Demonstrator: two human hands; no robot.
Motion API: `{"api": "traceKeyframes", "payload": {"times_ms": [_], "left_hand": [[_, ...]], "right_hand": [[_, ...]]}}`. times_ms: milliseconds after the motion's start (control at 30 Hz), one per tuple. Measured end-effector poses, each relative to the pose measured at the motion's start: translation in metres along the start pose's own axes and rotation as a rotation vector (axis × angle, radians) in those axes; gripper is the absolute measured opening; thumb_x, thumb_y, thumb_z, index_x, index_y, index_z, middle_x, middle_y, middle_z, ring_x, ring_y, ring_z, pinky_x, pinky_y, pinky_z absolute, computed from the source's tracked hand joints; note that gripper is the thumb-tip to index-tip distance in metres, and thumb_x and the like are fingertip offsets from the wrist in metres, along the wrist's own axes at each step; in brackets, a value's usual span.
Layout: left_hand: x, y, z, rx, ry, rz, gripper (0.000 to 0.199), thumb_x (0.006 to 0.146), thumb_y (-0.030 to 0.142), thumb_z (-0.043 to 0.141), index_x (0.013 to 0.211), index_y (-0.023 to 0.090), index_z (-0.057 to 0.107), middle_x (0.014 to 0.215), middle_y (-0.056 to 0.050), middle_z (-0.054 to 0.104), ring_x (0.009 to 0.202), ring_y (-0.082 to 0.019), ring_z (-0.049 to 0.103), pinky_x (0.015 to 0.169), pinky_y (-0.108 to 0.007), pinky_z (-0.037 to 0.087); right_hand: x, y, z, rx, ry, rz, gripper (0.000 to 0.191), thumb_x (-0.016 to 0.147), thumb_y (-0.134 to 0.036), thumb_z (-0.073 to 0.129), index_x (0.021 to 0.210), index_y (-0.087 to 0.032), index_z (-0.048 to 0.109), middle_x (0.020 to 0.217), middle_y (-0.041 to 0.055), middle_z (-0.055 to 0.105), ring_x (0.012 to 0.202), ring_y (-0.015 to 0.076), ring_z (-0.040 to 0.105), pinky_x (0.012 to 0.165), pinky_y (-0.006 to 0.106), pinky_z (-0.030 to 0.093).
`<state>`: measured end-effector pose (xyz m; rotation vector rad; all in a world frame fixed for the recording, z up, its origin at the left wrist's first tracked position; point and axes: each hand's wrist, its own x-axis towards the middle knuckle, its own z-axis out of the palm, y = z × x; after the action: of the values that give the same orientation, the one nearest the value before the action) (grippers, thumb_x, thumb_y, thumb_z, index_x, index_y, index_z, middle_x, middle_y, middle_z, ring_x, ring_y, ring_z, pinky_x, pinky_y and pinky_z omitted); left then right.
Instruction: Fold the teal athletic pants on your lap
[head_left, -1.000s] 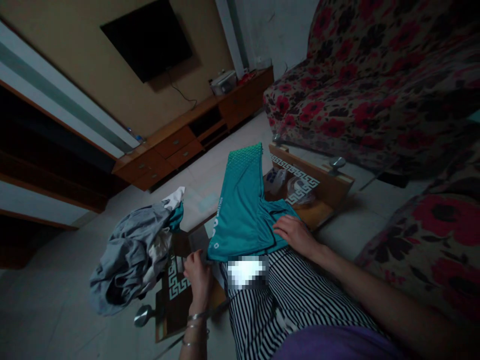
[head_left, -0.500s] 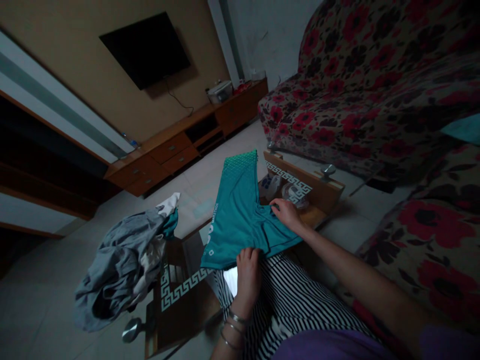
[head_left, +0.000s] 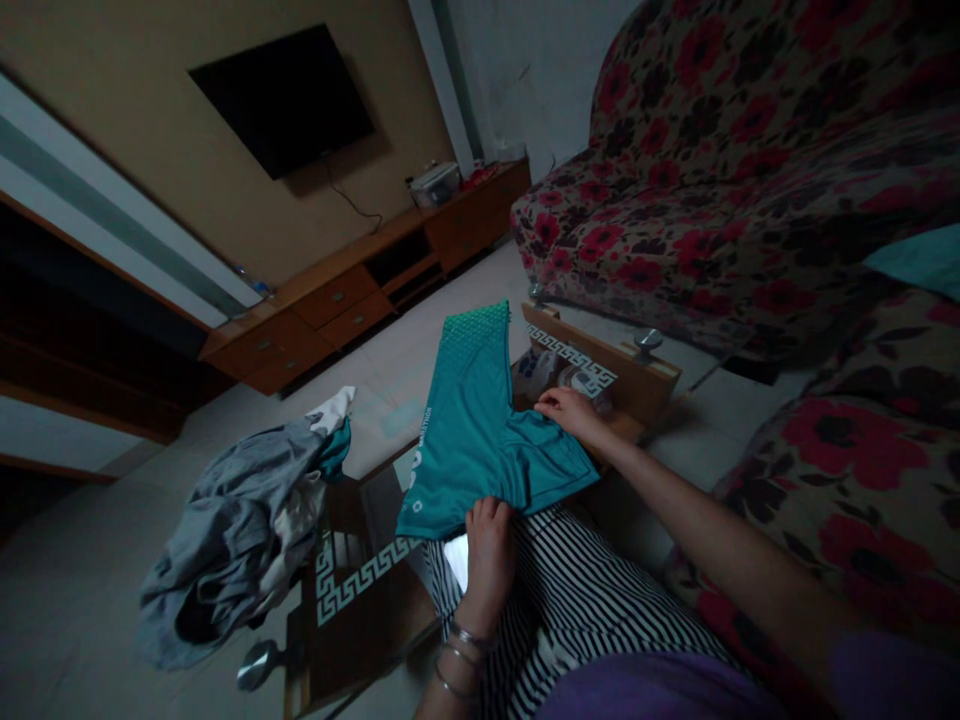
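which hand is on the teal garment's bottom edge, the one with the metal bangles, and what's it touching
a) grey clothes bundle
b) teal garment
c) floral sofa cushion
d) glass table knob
b, the left hand, with metal bangles on its wrist, has its fingers on the lower edge of the teal garment.

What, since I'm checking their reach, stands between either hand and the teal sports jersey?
Nothing visible stands in the way: the left hand is on the near edge of the teal sports jersey, and the right hand is on its far edge, so both already touch it.
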<state>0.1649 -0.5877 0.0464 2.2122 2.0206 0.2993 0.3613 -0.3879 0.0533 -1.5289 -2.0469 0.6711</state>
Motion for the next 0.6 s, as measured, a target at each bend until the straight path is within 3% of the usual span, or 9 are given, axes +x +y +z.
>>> {"api": "traceKeyframes", "payload": {"times_ms": [167, 333, 467, 600], "left_hand": [[-0.001, -0.004, 0.006, -0.111, 0.057, -0.04, 0.034, 0.076, -0.004, 0.04, 0.095, 0.017, 0.059, 0.097, -0.008, 0.057, 0.093, -0.023, 0.048, 0.082, -0.035, 0.04], [-0.004, -0.01, 0.011, -0.268, 0.126, -0.027, 0.042, 0.07, -0.005, 0.039, 0.1, 0.017, 0.057, 0.101, -0.008, 0.056, 0.099, -0.023, 0.048, 0.088, -0.036, 0.042], [-0.003, -0.011, 0.011, -0.278, 0.126, -0.032, 0.041, 0.069, -0.003, 0.039, 0.099, 0.018, 0.057, 0.1, -0.008, 0.057, 0.099, -0.023, 0.049, 0.089, -0.037, 0.043], [0.001, -0.01, 0.009, -0.244, 0.106, -0.03, 0.037, 0.072, -0.001, 0.04, 0.097, 0.018, 0.06, 0.099, -0.008, 0.058, 0.097, -0.023, 0.051, 0.086, -0.037, 0.043]], "right_hand": [[-0.034, -0.018, -0.013, -0.171, -0.034, 0.024, 0.015, 0.087, -0.032, 0.064, 0.086, -0.017, 0.068, 0.095, 0.0073, 0.066, 0.088, 0.018, 0.061, 0.071, 0.025, 0.04], [-0.08, -0.004, -0.023, -0.269, -0.154, 0.142, 0.015, 0.086, -0.033, 0.065, 0.081, -0.019, 0.068, 0.091, 0.0066, 0.067, 0.085, 0.0187, 0.062, 0.068, 0.026, 0.037], [-0.101, 0.01, -0.014, -0.204, -0.144, 0.156, 0.013, 0.081, -0.031, 0.07, 0.086, -0.019, 0.067, 0.092, 0.0042, 0.065, 0.085, 0.0174, 0.061, 0.066, 0.025, 0.035], [-0.105, 0.015, -0.002, -0.118, -0.089, 0.105, 0.007, 0.079, -0.024, 0.07, 0.078, -0.019, 0.066, 0.088, 0.0033, 0.063, 0.084, 0.0163, 0.059, 0.066, 0.024, 0.035]]}}
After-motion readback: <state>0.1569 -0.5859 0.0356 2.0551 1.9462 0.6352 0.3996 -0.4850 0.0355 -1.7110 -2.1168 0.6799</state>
